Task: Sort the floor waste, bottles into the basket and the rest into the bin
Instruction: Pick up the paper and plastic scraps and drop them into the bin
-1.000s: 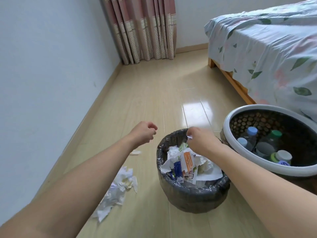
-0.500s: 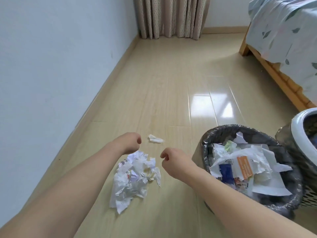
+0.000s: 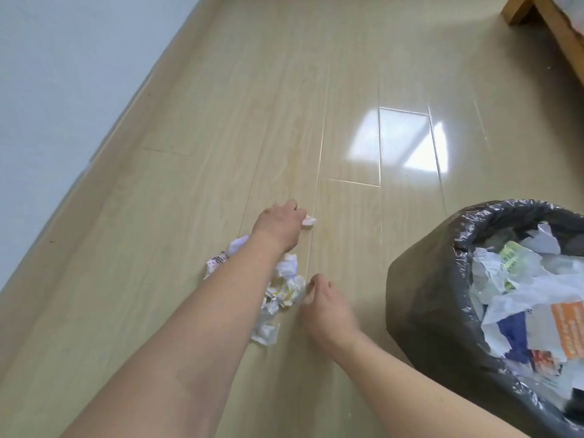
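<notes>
A small white paper scrap (image 3: 309,221) lies on the wooden floor, and my left hand (image 3: 279,223) is on it, its fingertips curled over the scrap's left end. Nearer to me sits a pile of crumpled white paper (image 3: 283,290), partly hidden under my left forearm. With curled fingers, my right hand (image 3: 325,306) pinches the right edge of that pile. The bin (image 3: 423,311), lined with a black bag, stands at the right, heaped with torn paper and wrappers. The bottle basket is out of view.
A pale wall with a skirting board (image 3: 104,134) runs along the left. A wooden bed leg (image 3: 521,7) shows at the top right. Bare floor with a bright window reflection (image 3: 398,140) stretches beyond my hands.
The view has tilted down and left, so the basket has left the frame. My left hand reached forward to the small scrap. My right hand moved from the bin to the crumpled pile.
</notes>
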Available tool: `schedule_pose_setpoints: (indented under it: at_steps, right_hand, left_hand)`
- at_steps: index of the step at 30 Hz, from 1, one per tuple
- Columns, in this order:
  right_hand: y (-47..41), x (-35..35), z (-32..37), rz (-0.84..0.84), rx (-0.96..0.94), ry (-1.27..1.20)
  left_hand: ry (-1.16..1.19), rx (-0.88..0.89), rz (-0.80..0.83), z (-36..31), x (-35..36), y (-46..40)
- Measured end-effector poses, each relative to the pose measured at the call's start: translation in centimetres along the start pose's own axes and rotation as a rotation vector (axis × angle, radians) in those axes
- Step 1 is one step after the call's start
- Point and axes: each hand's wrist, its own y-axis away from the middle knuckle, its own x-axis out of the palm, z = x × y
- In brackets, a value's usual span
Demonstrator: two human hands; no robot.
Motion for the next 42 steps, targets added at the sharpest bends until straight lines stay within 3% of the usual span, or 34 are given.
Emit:
schedule_pose_setpoints:
  at_steps: [4,11,16,22,29,35,42]
  right_hand:
    - [-0.1,0.7,0.1,-0.028,-0.097,0.080]
    - [0.7,0.5,-0.7,-0.035,-0.004,-0.001]
    - [2.4,-2.7,-0.3,-0.132,0.050,-0.078]
    - [6.0,-8.4,1.8,-0.240,-0.077,-0.087]
    - [11.5,-18.5,1.4,-0.440,-0.204,0.003]
    - [14.7,-26.7,-6.6,-0.508,-0.068,0.094]
    - [15.8,-26.8,-14.0,-0.301,0.072,0.258]
  left_hand:
    - [0.095,-0.033,-0.080,0.0,1.2,1.5]
    - [0.204,-0.101,-0.005,0.9,1.0,2.4]
    - [0.449,-0.166,0.047,2.2,0.4,3.4]
    - [0.784,-0.229,-0.117,0.6,-5.6,6.1]
    - [1.176,-0.097,-0.210,-7.1,-17.2,9.4]
    - [1.009,0.072,-0.048,-16.7,-22.6,10.8]
    - [0.569,0.067,0.107,-25.9,-19.4,11.3]
